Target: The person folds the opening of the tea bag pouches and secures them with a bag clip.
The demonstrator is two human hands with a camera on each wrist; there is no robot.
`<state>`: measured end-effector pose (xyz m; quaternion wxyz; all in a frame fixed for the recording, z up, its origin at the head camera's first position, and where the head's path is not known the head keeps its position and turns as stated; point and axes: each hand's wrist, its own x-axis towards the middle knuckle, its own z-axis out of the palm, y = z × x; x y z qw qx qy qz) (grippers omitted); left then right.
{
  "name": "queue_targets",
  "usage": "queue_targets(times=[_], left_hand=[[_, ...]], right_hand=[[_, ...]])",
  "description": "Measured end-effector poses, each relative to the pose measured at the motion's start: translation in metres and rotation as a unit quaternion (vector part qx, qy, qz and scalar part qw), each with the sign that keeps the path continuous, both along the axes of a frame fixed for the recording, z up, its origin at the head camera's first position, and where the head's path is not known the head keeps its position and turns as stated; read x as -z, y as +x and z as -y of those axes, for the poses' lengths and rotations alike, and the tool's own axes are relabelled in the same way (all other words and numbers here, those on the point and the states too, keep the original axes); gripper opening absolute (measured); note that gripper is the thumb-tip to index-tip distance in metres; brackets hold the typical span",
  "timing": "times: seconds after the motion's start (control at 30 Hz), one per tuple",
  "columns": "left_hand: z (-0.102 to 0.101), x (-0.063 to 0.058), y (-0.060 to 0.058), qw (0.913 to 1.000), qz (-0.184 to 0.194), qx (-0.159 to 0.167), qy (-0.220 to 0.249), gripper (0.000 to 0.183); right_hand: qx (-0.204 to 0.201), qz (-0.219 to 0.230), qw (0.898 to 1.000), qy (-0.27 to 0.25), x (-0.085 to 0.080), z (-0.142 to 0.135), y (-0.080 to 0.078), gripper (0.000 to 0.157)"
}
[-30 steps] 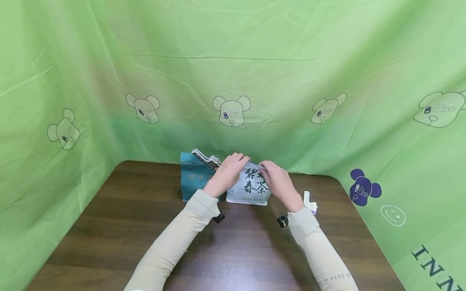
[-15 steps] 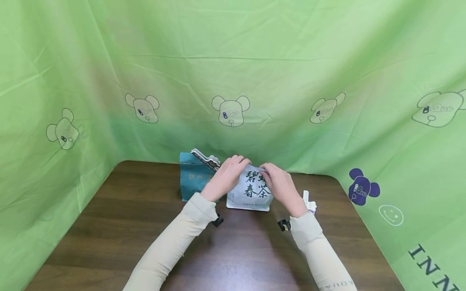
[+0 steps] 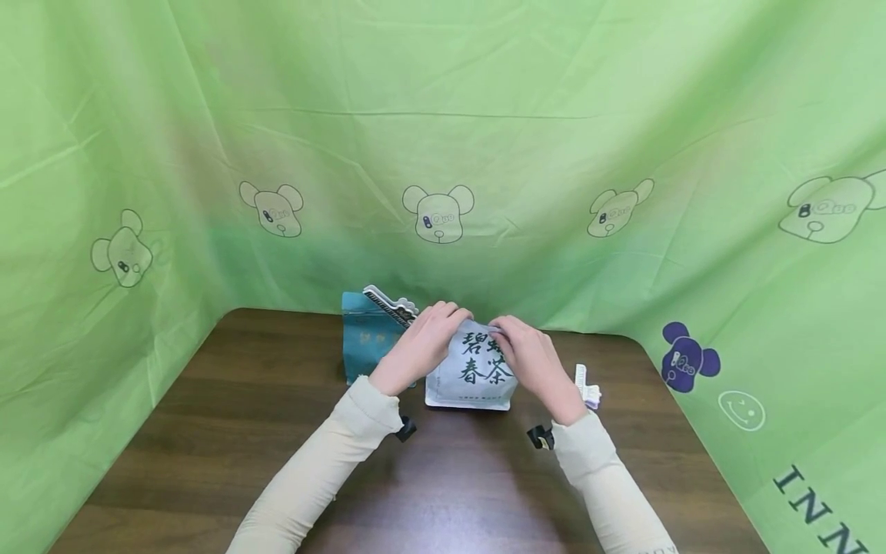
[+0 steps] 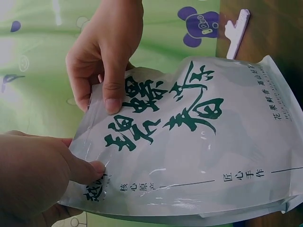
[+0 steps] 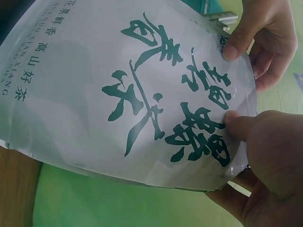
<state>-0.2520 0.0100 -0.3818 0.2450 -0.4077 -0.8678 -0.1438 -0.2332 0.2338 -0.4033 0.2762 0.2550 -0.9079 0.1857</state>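
A white stand-up tea pouch (image 3: 471, 385) with large dark green characters stands on the table, its top edge between my two hands. My left hand (image 3: 424, 345) pinches the top left corner, and its thumb lies on the printed front in the left wrist view. At the top right, my right hand (image 3: 536, 362) pinches the same edge between thumb and fingers; in the right wrist view the thumb (image 5: 236, 124) presses the front. Some fingers are hidden behind the pouch (image 4: 189, 142). The top edge looks pressed together.
Left of the white pouch stands a teal pouch (image 3: 363, 350), with a black-and-white sealing clip (image 3: 389, 305) across its top. A white clip (image 3: 587, 387) lies on the brown table (image 3: 228, 438) to the right. Green cloth (image 3: 443, 115) hangs behind and at the sides.
The white pouch has come down the head view, slightly nearer to me, with both hands still holding its top. The teal pouch and the white clip stay put.
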Motion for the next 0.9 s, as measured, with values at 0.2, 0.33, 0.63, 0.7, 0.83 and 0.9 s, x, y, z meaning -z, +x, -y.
queue_targets(times=[0.2, 0.33, 0.63, 0.7, 0.83, 0.9], left_hand=[[0.011, 0.001, 0.006, 1.0000, 0.003, -0.002, 0.002, 0.039], [0.018, 0.002, 0.010, 0.9999, 0.010, -0.003, 0.003, 0.038], [0.027, 0.006, 0.018, 1.0000, -0.002, 0.000, 0.004, 0.036], [0.029, 0.006, 0.019, 1.0000, 0.000, -0.001, 0.004, 0.036], [0.032, 0.007, 0.020, 1.0000, 0.003, 0.002, 0.006, 0.035], [0.033, 0.008, 0.021, 1.0000, 0.004, 0.003, 0.008, 0.034]], right_hand=[[-0.013, 0.000, 1.000, 0.001, -0.001, 0.008, 0.003, 0.009], [-0.027, -0.010, 1.000, 0.005, 0.001, 0.013, 0.003, 0.008], [-0.045, -0.019, 0.999, 0.009, 0.003, 0.020, 0.007, 0.007], [-0.046, -0.014, 0.999, 0.011, 0.004, 0.022, 0.007, 0.007], [-0.048, -0.009, 0.999, 0.010, 0.005, 0.025, 0.011, 0.006], [-0.051, -0.010, 0.999, 0.007, 0.005, 0.026, 0.011, 0.007]])
